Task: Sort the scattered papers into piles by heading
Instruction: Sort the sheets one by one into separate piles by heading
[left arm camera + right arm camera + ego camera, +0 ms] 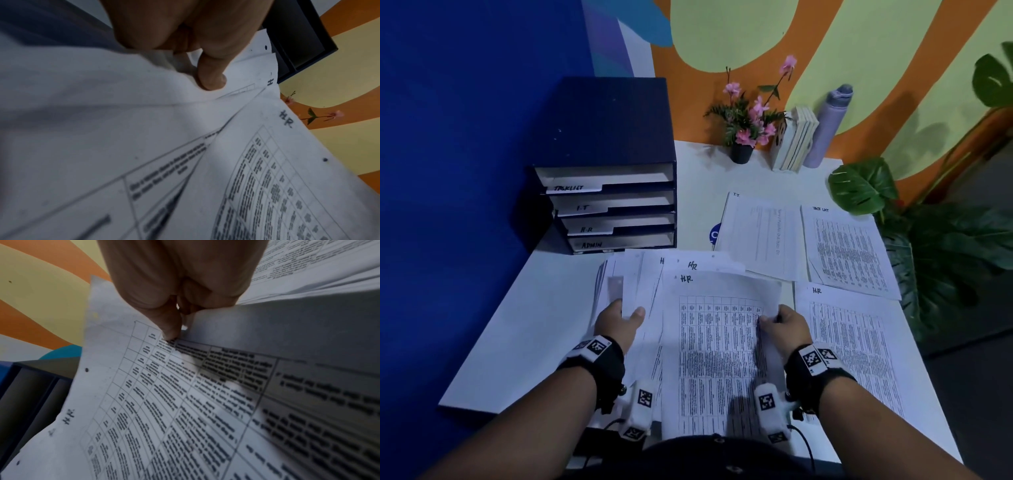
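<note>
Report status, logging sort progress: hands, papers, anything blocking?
Right hand pinches top HR sheet. Left hand grips unsorted stack. HR pile at right, unblocked.

"HR" on held sheet (719, 342), "ADMIN" on tray tab (592, 245)

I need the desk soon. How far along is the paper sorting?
Three piles are started on the table: I.T pile, Task List pile, HR pile. The right hand pinches an HR sheet. The left hand grips the unsorted stack; that is left.
</note>
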The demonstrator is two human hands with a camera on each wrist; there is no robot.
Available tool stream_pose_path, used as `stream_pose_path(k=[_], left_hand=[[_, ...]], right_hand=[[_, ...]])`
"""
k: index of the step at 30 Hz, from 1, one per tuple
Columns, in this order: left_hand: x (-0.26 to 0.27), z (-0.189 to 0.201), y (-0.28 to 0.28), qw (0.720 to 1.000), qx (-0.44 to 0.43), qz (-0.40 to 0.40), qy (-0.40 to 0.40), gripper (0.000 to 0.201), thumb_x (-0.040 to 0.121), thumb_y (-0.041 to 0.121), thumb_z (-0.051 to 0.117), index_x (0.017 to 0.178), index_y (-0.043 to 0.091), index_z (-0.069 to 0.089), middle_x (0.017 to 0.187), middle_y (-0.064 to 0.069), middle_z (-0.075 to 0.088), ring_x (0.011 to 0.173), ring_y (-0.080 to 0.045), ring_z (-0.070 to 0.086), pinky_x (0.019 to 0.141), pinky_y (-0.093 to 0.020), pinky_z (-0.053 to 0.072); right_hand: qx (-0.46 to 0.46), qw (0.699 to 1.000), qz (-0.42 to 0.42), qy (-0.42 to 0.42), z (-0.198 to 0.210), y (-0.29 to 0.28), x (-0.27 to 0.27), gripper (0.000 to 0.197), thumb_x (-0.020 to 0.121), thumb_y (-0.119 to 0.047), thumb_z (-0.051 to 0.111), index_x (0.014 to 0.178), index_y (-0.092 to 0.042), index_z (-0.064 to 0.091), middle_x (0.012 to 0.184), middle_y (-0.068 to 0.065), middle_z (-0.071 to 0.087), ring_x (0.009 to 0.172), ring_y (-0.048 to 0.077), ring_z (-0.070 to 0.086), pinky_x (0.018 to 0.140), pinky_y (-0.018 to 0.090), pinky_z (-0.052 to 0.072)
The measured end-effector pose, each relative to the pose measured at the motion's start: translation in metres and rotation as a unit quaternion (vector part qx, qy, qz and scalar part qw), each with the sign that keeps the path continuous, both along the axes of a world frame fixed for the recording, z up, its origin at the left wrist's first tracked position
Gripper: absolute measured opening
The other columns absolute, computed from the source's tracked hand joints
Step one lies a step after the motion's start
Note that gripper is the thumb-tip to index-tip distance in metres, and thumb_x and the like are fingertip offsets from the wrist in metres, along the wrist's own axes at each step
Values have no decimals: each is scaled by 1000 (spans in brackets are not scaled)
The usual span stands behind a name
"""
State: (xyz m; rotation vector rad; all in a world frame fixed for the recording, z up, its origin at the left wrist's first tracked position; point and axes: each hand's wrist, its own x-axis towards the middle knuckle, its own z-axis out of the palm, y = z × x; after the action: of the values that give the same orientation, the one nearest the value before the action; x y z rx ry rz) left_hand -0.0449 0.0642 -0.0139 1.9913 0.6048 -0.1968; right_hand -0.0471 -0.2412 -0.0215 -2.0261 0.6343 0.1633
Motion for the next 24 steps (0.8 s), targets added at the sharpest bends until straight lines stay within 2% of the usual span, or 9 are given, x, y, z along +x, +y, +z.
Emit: stream_pose_path(k=[2, 7, 9, 12, 15, 18, 20, 22, 24], left_hand=[[2, -1, 1, 1000, -5, 9, 1, 30, 92, 26, 60, 116, 8, 59, 106, -4, 62, 103, -28, 58, 93, -36, 46], [3, -7, 6, 1000, -16, 14, 14, 45, 84, 35, 66, 122, 11, 57, 121, -8, 63, 111, -31, 59, 99, -45, 47], [2, -4, 1, 1000, -25, 13, -3, 32, 86, 28, 68, 111, 12, 59, 112, -3, 64, 104, -28, 60, 96, -40, 48], [0, 1, -7, 999, -40, 3, -19, 23, 85, 21, 70, 102, 18, 55, 102, 2, 61, 99, -23, 59, 87, -29, 44], [-2, 4, -13, 997, -51, 10, -53, 43, 84, 21, 72, 122, 19, 52, 115, 0, 62, 110, -23, 59, 92, -31, 44], [-3, 4, -11, 993, -71, 1, -99, 65, 92, 10, 60, 144, 35, 31, 135, 3, 49, 128, -15, 45, 102, -29, 36], [-3, 9, -11, 991, -61, -35, -112, 56, 95, 7, 53, 141, 36, 39, 136, 7, 44, 132, -10, 37, 103, -26, 31], [-3, 12, -13, 991, -58, -68, -99, 34, 97, 18, 52, 128, 32, 54, 129, 9, 50, 125, -10, 43, 101, -24, 32], [-2, 13, -14, 993, -76, -75, -58, 29, 95, 28, 57, 124, 24, 60, 122, 8, 56, 118, -11, 49, 102, -26, 36]], right_hand=[[1, 1000, -12, 0, 1, -5, -2, 12, 84, -10, 61, 84, 2, 60, 78, 16, 66, 68, 25, 60, 61, 32, 51], [66, 998, -13, 2, -5, -17, -5, 17, 86, -4, 60, 74, -9, 49, 70, 10, 57, 64, 22, 53, 60, 36, 48], [98, 995, -11, 12, -6, -16, -6, 8, 82, -11, 63, 79, -9, 56, 78, 17, 65, 68, 23, 56, 63, 41, 51], [163, 986, -24, 20, -5, -8, -8, 7, 83, -12, 63, 90, -10, 64, 80, 21, 63, 70, 23, 52, 64, 38, 45], [190, 982, -16, 6, -1, 0, -6, 18, 87, 0, 58, 88, -15, 68, 71, 10, 63, 66, 23, 53, 62, 38, 43], [145, 989, 5, -10, -1, -2, -3, 25, 86, 6, 59, 74, -16, 62, 69, 5, 62, 67, 20, 56, 68, 39, 47], [173, 984, -16, -24, -1, -2, -4, 29, 86, 11, 55, 73, -14, 62, 68, 3, 62, 64, 20, 54, 64, 33, 45], [216, 974, -39, -47, 2, 1, -6, 35, 86, 18, 46, 69, -10, 59, 62, 2, 59, 54, 18, 47, 56, 27, 35], [247, 965, -55, -63, 6, 5, -6, 35, 84, 22, 42, 68, -7, 56, 60, 2, 58, 48, 17, 46, 50, 21, 33]])
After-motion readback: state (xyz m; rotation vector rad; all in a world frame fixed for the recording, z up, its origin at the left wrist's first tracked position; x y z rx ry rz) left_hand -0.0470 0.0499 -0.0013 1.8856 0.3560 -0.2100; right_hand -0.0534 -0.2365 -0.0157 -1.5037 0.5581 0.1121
